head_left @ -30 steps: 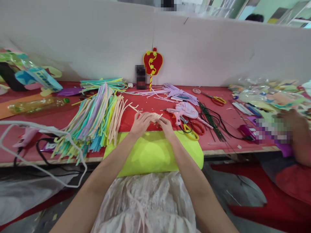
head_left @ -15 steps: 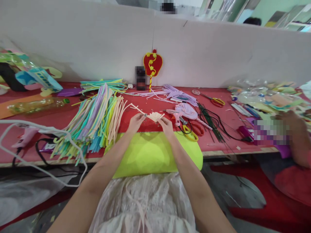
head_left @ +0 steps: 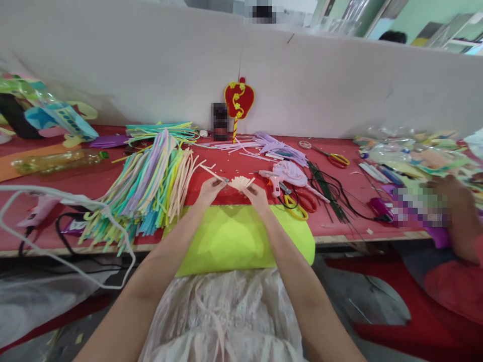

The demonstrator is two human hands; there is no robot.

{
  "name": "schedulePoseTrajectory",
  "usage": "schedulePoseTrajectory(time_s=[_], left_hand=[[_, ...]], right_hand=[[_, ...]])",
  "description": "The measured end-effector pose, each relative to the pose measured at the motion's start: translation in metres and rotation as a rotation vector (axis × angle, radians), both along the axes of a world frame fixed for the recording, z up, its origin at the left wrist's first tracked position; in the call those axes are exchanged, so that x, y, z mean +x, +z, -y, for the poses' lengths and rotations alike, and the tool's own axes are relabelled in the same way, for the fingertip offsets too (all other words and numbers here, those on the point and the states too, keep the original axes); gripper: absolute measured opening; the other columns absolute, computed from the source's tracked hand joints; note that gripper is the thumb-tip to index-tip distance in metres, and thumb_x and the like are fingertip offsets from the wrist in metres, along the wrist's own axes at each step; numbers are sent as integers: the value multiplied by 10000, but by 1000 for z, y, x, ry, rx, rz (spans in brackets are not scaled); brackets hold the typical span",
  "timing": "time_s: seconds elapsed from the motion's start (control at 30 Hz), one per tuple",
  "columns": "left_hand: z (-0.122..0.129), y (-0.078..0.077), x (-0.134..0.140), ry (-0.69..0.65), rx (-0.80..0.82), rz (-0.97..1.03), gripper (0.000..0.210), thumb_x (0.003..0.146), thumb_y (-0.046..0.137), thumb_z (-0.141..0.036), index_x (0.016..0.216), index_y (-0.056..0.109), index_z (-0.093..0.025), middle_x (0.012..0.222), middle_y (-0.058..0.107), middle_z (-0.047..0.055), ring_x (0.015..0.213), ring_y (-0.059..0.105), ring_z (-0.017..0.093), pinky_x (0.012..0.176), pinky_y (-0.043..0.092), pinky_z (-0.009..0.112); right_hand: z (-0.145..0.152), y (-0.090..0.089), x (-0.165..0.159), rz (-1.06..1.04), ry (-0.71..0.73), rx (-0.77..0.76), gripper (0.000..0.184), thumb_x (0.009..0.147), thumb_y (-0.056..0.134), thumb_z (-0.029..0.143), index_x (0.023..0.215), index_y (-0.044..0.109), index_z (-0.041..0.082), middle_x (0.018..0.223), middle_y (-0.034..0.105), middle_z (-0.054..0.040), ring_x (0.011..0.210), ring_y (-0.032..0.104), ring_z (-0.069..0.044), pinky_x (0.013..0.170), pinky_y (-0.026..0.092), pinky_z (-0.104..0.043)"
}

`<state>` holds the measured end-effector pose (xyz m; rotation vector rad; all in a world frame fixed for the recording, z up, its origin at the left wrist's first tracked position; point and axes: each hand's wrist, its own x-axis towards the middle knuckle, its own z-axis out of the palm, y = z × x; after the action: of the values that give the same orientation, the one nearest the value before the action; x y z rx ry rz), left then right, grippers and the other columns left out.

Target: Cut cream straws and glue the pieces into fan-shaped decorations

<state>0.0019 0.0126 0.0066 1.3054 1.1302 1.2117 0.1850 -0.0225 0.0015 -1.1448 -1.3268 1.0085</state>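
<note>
Between my two hands is a small fan-shaped piece of cream pipe cleaner (head_left: 239, 181), made of several close-set loops. My left hand (head_left: 211, 190) pinches its left end, where a loose length of stem runs up and to the left. On the other side, my right hand (head_left: 258, 194) grips the right end, and a short tip sticks up past the fingers. Both hands are closed, just above the far edge of a lime-yellow sheet (head_left: 241, 241). A large bundle of pastel pipe cleaners (head_left: 139, 181) lies left of my left hand.
Right of my hands are a pink glue gun (head_left: 276, 184), scissors (head_left: 296, 210), a lilac bundle (head_left: 290, 172) and dark green stems (head_left: 328, 193). A red apple-shaped ornament (head_left: 245, 100) stands by the white partition (head_left: 169, 65). A co-worker's hand (head_left: 447, 196) is at far right.
My hands keep the same grip on the cream piece, with only a very slight shift. The view has moved a little.
</note>
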Motion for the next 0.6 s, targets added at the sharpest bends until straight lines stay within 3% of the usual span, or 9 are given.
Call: schedulePoseTrajectory(time_s=[0.17, 0.3, 0.4, 0.6], left_hand=[[0, -5, -1, -122, -9, -24, 405, 645, 709, -426, 928, 688, -137, 930, 707, 91, 824, 641, 199, 804, 478, 339], [1, -8, 0, -214, 38, -98, 399, 642, 715, -437, 903, 699, -135, 931, 710, 100, 850, 642, 213, 841, 466, 357], [2, -9, 0, -179, 37, -114, 384, 650, 707, -440, 885, 700, -136, 902, 712, 95, 825, 642, 210, 825, 469, 354], [-1, -8, 0, -98, 22, 36, 385, 607, 740, -413, 880, 691, -146, 906, 711, 77, 847, 640, 202, 841, 468, 340]], right_hand=[[1, 1, 0, 15, -35, 4, 442, 703, 633, 511, 958, 677, 153, 851, 708, -62, 816, 663, -229, 792, 522, -364], [0, -2, -1, -7, -13, 54, 432, 706, 635, 495, 976, 677, 160, 976, 700, -70, 883, 655, -228, 842, 507, -364], [0, -3, -2, 67, -11, 49, 428, 706, 638, 490, 964, 685, 152, 972, 701, -72, 887, 649, -229, 826, 506, -350], [6, 3, 0, 202, -48, 102, 398, 772, 566, 492, 974, 662, 163, 934, 690, -62, 810, 629, -185, 747, 498, -299]])
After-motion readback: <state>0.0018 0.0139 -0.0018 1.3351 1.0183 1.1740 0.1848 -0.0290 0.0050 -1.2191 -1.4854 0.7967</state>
